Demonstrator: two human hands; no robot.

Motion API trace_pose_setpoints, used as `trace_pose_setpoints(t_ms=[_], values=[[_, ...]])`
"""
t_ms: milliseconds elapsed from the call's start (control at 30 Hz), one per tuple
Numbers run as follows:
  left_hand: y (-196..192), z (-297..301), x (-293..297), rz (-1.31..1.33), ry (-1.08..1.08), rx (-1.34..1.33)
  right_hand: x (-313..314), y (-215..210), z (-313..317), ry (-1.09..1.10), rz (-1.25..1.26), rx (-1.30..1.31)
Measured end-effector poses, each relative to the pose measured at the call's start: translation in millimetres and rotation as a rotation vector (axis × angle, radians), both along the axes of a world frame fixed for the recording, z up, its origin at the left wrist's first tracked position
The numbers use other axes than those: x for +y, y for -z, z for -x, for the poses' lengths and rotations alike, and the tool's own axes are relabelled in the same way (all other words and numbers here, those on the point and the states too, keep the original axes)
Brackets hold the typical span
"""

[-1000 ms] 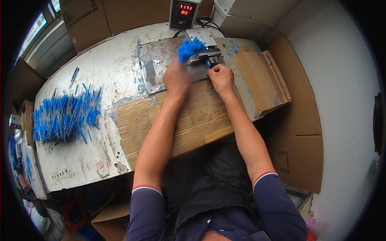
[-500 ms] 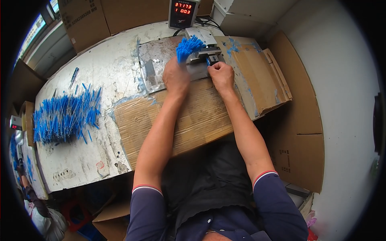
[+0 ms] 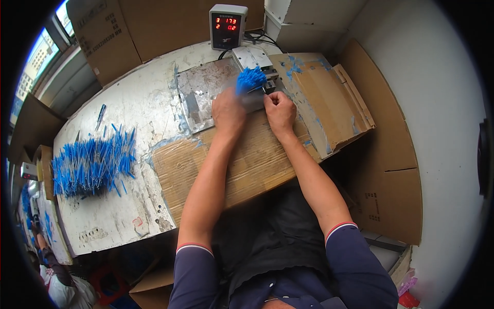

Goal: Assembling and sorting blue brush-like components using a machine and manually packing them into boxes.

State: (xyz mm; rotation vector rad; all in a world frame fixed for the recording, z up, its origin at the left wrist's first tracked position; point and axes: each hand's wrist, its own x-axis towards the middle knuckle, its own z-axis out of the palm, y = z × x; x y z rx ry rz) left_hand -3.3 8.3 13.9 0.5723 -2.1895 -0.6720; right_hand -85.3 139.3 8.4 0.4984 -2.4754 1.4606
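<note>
My left hand, smeared by motion, is closed round a bundle of thin blue-ended wire pieces. Their blue ends fan out above the fist, close to a small metal bench machine. Just to the right, my right hand is closed in a pinch at the front of the machine. A thin pale bit shows at its fingertips, apparently one wire piece; most of it is hidden. The bundle partly covers the machine's jaws.
A large pile of blue-ended wire pieces lies on the white table at left, with a pen-like tool behind it. A red-digit display box stands at the back. Flattened cardboard covers the right side. Another person works at far left.
My left hand with the bundle has shifted right, closer to my right hand, and the bundle now covers more of the machine. The display's digits have changed. The whole view has shifted slightly.
</note>
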Motion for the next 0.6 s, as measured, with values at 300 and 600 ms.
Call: trace_pose_setpoints(t_ms=[300,600], values=[[3,-3,4,0.092,0.018,-0.065,0,-4,-7,-0.009,0.059,-0.001],[-1,0,8,0.134,0.000,-0.102,7,-1,2,-0.053,0.212,0.009]])
